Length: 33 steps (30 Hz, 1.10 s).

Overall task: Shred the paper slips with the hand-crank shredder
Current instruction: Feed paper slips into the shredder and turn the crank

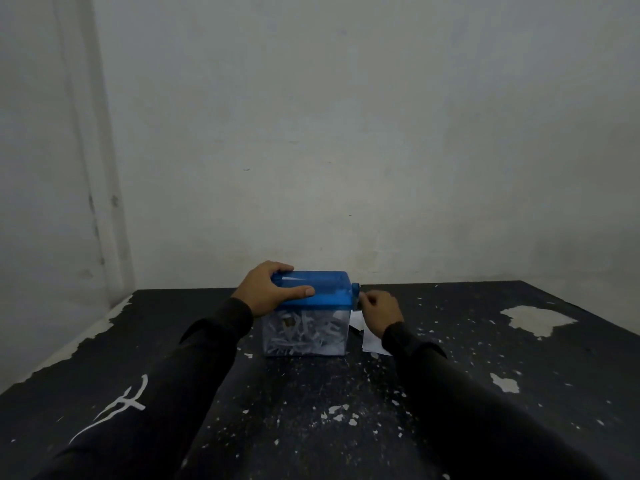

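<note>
Paper slips (371, 341) right of shredder (309, 313)

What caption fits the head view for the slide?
Left hand holds the blue shredder top while right hand grips the crank; clear bin holds shreds.

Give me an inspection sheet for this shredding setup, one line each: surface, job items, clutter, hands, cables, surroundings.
Surface: black table, paint chipped in pale patches.
Job's things: hand-crank shredder, blue top, clear bin holding shreds; white paper slips lying right of it.
Clutter: nothing seen beyond paint flecks.
Hands: left hand grips the shredder top; right hand at the crank, grip partly hidden.
Cables: nothing seen.
Surroundings: bare off-white wall, corner at left.
</note>
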Each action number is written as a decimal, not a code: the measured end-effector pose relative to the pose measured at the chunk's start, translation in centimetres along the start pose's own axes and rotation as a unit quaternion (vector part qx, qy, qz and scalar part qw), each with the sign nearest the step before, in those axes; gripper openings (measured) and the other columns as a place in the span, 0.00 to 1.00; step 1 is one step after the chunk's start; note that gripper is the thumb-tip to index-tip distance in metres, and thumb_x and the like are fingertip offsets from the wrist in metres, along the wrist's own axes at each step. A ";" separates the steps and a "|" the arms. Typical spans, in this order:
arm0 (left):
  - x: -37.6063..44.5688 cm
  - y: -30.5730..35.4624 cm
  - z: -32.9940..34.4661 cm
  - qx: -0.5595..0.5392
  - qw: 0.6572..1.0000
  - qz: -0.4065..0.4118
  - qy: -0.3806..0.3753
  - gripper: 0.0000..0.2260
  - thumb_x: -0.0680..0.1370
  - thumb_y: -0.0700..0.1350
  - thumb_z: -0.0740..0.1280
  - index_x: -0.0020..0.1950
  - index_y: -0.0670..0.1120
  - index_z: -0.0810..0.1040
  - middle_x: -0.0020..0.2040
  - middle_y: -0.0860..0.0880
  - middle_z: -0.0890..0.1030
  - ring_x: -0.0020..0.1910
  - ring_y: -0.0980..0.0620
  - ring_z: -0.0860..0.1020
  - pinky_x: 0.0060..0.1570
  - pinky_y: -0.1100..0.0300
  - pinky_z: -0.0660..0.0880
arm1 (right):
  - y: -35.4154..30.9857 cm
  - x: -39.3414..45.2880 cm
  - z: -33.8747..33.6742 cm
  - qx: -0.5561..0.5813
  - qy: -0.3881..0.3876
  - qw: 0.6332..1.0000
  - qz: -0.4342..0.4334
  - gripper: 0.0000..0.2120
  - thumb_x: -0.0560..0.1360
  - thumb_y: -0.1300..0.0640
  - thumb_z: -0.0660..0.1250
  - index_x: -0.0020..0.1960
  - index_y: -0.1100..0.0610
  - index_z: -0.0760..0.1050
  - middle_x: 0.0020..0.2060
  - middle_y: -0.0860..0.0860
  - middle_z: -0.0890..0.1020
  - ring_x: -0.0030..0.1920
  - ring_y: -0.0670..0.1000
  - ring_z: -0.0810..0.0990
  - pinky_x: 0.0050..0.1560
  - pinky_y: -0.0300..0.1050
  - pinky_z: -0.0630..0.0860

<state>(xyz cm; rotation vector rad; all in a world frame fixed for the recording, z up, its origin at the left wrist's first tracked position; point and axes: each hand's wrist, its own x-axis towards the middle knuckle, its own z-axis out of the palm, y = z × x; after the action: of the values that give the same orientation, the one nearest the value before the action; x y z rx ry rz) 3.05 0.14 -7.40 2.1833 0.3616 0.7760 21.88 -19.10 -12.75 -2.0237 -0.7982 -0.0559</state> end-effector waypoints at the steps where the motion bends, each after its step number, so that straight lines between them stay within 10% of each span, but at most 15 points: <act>1: 0.1 -0.1 0.0 0.001 1.000 0.000 0.001 0.48 0.53 0.76 0.77 0.66 0.50 0.79 0.60 0.53 0.79 0.56 0.56 0.79 0.54 0.64 0.76 | 0.6 -0.7 0.1 -0.002 -0.003 1.000 -0.004 0.18 0.84 0.53 0.60 0.37 0.57 0.76 0.34 0.53 0.81 0.35 0.50 0.75 0.37 0.44 0.73; 15: 0.4 -0.2 0.3 0.010 1.000 -0.006 0.009 0.39 0.62 0.65 0.80 0.67 0.47 0.78 0.60 0.51 0.78 0.56 0.56 0.78 0.50 0.67 0.74 | 1.8 -3.9 -1.5 0.136 0.090 0.985 -0.050 0.23 0.84 0.54 0.60 0.32 0.55 0.75 0.27 0.48 0.76 0.29 0.45 0.74 0.35 0.44 0.74; 18: 0.5 -0.2 0.2 0.011 1.000 -0.007 0.008 0.39 0.62 0.66 0.80 0.67 0.48 0.78 0.60 0.52 0.79 0.55 0.58 0.78 0.48 0.69 0.73 | 3.4 -2.8 -2.5 -0.044 0.057 0.997 0.015 0.13 0.80 0.45 0.65 0.46 0.54 0.80 0.40 0.50 0.81 0.41 0.49 0.78 0.49 0.50 0.79; 23: 0.5 -0.4 0.0 0.014 1.000 -0.008 -0.002 0.38 0.63 0.65 0.80 0.67 0.47 0.78 0.61 0.51 0.79 0.55 0.58 0.78 0.47 0.71 0.73 | 4.6 -2.2 -2.9 -0.336 -0.092 0.927 0.139 0.42 0.69 0.23 0.63 0.72 0.51 0.71 0.73 0.57 0.69 0.74 0.62 0.64 0.73 0.60 0.62; 33: 0.2 -0.2 0.1 -0.003 1.000 -0.004 0.002 0.45 0.58 0.71 0.79 0.67 0.47 0.78 0.61 0.51 0.78 0.57 0.55 0.78 0.52 0.64 0.76 | 7.3 0.3 -2.8 -0.146 -0.066 0.967 0.196 0.28 0.64 0.37 0.79 0.60 0.46 0.78 0.56 0.48 0.82 0.62 0.55 0.78 0.67 0.58 0.74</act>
<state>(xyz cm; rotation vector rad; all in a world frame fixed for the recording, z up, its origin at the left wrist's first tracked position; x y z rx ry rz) 3.21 0.33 -7.55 2.1743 0.3695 0.7774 26.91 -23.72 -16.58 -2.4541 -0.4772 0.2006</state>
